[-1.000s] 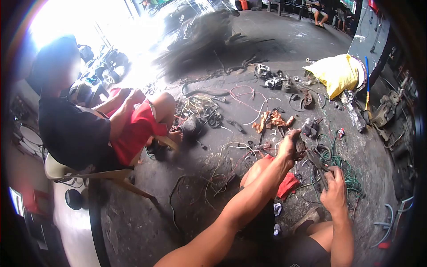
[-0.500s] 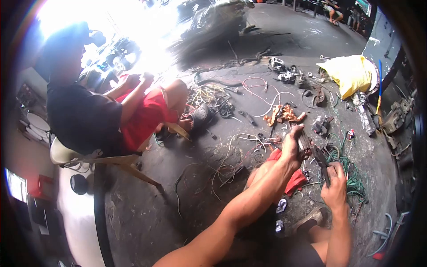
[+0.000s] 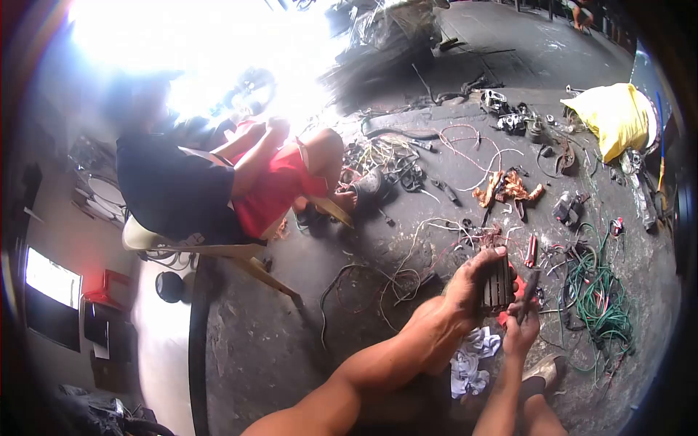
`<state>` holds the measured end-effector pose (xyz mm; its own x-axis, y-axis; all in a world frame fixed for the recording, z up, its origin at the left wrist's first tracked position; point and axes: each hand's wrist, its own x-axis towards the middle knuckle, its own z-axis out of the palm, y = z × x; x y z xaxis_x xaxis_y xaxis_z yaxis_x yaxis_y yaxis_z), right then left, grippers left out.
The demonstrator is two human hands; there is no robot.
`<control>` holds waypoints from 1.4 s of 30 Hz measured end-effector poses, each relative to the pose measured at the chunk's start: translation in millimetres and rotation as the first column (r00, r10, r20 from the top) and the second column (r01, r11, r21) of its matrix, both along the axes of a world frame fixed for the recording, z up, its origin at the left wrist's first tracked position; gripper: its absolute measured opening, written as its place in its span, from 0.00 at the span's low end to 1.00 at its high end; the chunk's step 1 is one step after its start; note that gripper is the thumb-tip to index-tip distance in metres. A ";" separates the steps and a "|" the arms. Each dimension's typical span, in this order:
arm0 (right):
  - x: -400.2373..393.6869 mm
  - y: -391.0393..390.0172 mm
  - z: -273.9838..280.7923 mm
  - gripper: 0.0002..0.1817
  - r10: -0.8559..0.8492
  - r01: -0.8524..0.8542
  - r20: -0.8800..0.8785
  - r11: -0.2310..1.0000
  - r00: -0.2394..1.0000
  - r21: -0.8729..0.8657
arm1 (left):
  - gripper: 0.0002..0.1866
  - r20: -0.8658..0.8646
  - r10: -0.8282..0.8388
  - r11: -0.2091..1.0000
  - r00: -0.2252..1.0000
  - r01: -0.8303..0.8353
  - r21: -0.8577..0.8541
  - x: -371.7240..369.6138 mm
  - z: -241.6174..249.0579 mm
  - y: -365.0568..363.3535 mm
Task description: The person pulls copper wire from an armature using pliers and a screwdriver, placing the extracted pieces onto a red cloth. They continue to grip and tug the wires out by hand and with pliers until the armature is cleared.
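Observation:
My left hand [image 3: 467, 287] is closed around a dark, rectangular finned metal block [image 3: 498, 280], its thumb along the top and the ribbed face turned up. Just to the right and slightly lower, my right hand [image 3: 520, 333] grips a slim dark hand tool [image 3: 530, 291] that points up and away from me. The tool's tip stands beside the block, with a gap between them. Behind both hands a piece of red cloth [image 3: 520, 289] partly shows. A red-handled object [image 3: 531, 250] lies on the floor beyond them.
Green wire [image 3: 600, 298] lies tangled at right, with loose pale wires [image 3: 407, 269] to the left. A white rag [image 3: 472, 363] is below my hands. Orange scraps [image 3: 509, 187], metal parts [image 3: 509, 120] and a yellow sack [image 3: 618, 120] lie farther off. A person [image 3: 182, 189] sits at left.
My view has swung so the scene sits farther right. The block has come lower and nearer, its finned face now showing. My right hand with the tool has moved down beside it.

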<state>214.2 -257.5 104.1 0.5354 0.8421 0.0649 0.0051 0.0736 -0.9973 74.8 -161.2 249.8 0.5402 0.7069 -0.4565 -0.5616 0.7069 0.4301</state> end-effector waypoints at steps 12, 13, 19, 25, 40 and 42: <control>15.8 -43.9 -71.2 0.19 -0.329 0.284 -0.219 0.935 0.919 -0.214 | 0.40 -0.264 0.303 0.874 0.916 -0.157 0.460 -82.4 -40.4 39.6; 9.9 -44.3 -70.5 0.19 -0.364 0.304 -0.294 0.924 0.884 -0.231 | 0.41 -0.383 0.335 0.879 0.861 -0.139 0.457 -95.7 -53.4 33.3; 6.1 -48.2 -89.5 0.18 -0.343 0.256 -0.359 0.929 0.868 -0.268 | 0.36 -0.554 0.356 0.930 0.753 -0.228 0.289 -156.3 -111.4 3.1; 7.2 -46.2 -93.9 0.25 -0.210 0.129 -0.179 0.916 0.961 -0.380 | 0.22 -0.596 0.259 0.966 0.760 -0.206 0.157 -156.8 -155.7 7.2; -19.5 -84.9 -97.4 0.12 -0.164 -0.091 -0.264 0.665 0.950 -0.741 | 0.19 -0.387 -0.085 0.982 0.918 0.012 -0.189 -51.6 -217.1 24.7; -16.4 -78.2 -87.0 0.12 -0.236 -0.107 -0.386 0.718 0.892 -0.688 | 0.22 -0.192 -0.107 0.946 0.976 0.040 -0.322 -44.5 -229.4 36.7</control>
